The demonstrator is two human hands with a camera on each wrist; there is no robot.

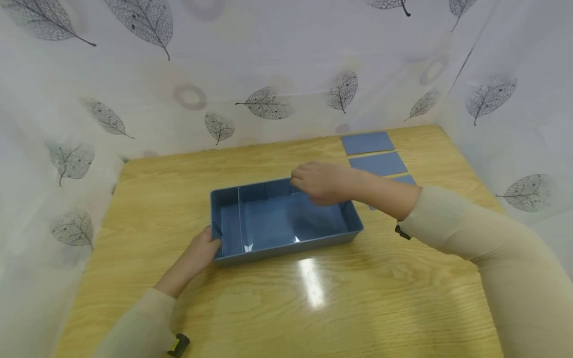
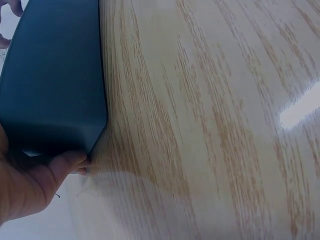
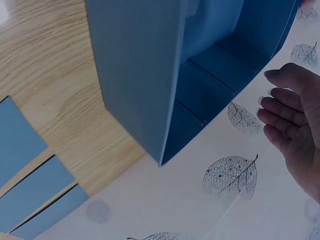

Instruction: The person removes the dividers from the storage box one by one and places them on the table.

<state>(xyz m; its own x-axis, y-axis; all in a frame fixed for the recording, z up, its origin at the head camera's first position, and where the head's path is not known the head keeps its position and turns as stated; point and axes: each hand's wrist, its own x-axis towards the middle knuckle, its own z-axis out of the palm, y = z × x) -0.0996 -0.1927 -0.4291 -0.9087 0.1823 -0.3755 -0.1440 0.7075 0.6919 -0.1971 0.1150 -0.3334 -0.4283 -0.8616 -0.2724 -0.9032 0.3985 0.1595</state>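
Observation:
A blue rectangular storage box (image 1: 291, 249) rests on the table, with one thin divider (image 1: 240, 219) standing across it near its left end. My left hand (image 1: 201, 247) grips that left end; in the left wrist view the thumb presses near the lower corner of the box wall (image 2: 55, 75). Over the far long wall hovers my right hand (image 1: 323, 183). In the right wrist view its fingers are loosely bent, the thumb apart, close to the rim of the box (image 3: 135, 65), and nothing shows between them. Narrow vertical grooves mark the inner wall there.
Three flat blue panels lie in a row right of the box: a far panel (image 1: 368, 143), a middle panel (image 1: 379, 163) and a near panel (image 1: 405, 179), partly behind the right forearm. Leaf-printed sheeting (image 1: 268, 59) surrounds the wooden table (image 1: 358, 298).

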